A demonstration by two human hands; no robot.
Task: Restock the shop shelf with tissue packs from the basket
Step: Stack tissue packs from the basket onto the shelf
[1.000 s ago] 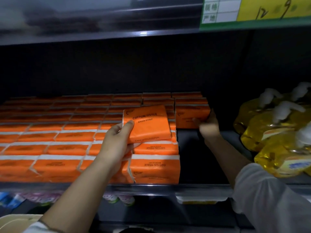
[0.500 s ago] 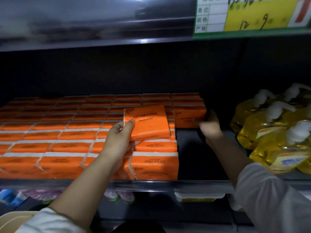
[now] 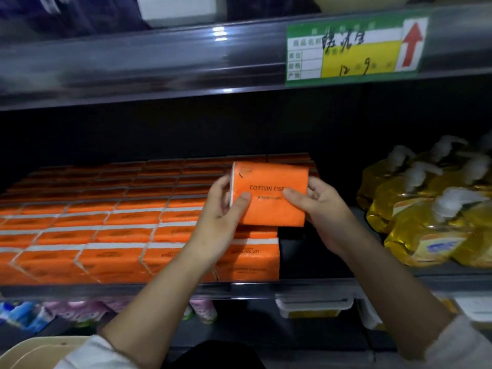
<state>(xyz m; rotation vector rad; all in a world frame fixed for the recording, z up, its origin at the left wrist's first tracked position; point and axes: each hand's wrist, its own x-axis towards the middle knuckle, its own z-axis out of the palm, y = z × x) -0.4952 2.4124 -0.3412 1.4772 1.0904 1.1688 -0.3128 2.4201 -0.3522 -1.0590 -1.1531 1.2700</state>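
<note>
An orange tissue pack (image 3: 269,206) marked COTTON TISSUE is held up in front of the shelf, above the right end of the stacked packs. My left hand (image 3: 226,211) grips its left edge, thumb on the front face. My right hand (image 3: 319,206) grips its right edge, thumb also on the front. Rows of the same orange tissue packs (image 3: 106,222) fill the left and middle of the shelf (image 3: 319,284). A corner of the cream basket (image 3: 34,352) shows at the bottom left.
Yellow liquid bottles with white pumps (image 3: 431,206) crowd the right of the shelf. A dark gap (image 3: 316,251) lies between the packs and the bottles. A green and yellow price label (image 3: 354,51) hangs on the upper shelf rail. Colourful goods (image 3: 80,312) sit on the shelf below.
My right hand has come back from the pack at the rear of the shelf and taken hold of the right edge of the pack in my left hand. The pack has been lifted and shifted right.
</note>
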